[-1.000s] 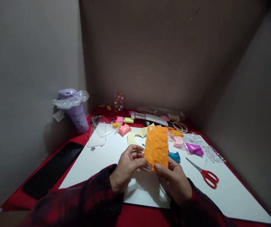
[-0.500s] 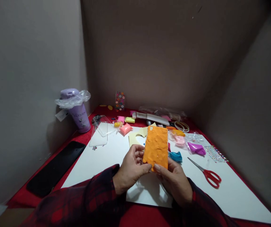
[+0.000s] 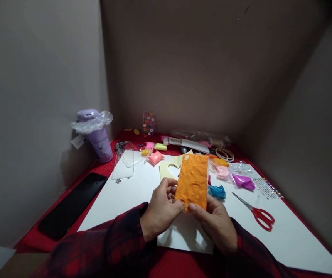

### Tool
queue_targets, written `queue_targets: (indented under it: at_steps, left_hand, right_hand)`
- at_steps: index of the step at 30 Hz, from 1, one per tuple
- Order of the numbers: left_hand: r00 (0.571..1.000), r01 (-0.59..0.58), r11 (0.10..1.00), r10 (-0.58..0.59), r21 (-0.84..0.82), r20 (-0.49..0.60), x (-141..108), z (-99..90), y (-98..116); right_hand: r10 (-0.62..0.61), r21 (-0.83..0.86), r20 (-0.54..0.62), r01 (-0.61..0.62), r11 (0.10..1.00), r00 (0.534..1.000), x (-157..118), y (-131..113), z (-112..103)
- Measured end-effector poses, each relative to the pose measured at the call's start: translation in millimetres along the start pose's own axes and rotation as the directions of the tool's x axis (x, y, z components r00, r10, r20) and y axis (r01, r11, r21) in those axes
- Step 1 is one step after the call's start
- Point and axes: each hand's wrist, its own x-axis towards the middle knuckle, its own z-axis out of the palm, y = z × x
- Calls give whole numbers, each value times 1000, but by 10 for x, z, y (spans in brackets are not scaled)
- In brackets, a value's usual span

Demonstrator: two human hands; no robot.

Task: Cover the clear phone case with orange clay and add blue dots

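Both hands hold a phone case covered in orange clay upright over the white board. My left hand grips its lower left corner, thumb on the front and curled fingers at the edge. My right hand holds the lower right part, its thumb pressing on the bottom edge of the clay and its other fingers behind. The clay looks uneven, with a small bare opening at the top left corner. Behind the case lies a cream paper with a cut-out, partly hidden. A blue clay packet sits just right of the case.
Red-handled scissors lie at right, near a purple clay packet and a gem sheet. Clear phone cases and a coral clay packet are at back left. A black phone and a purple tumbler stand farther left.
The view has shifted slightly, so the things on the table appear a little further right. Both hands keep their grip on the case, which is tilted slightly; the right thumb remains at its bottom edge.
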Motion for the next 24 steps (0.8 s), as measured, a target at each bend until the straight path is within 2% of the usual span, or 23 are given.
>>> queue_targets:
  at_steps: [6, 14, 20, 24]
  left_hand:
    - [997, 75, 983, -71, -166, 33, 25, 0, 35]
    - [989, 124, 956, -98, -266, 110, 25, -68, 131]
    - [973, 214, 964, -196, -155, 126, 23, -65, 80]
    - [972, 222, 962, -205, -159, 114, 39, -49, 44]
  right_hand:
    - [-5, 77, -5, 5, 997, 1000, 14, -29, 19]
    - [-35, 144, -49, 42, 989, 998, 36, -51, 23]
    - [-89, -12, -57, 89, 996, 994, -1, -26, -12]
    - [-98, -68, -57, 94, 993, 994, -10, -14, -18]
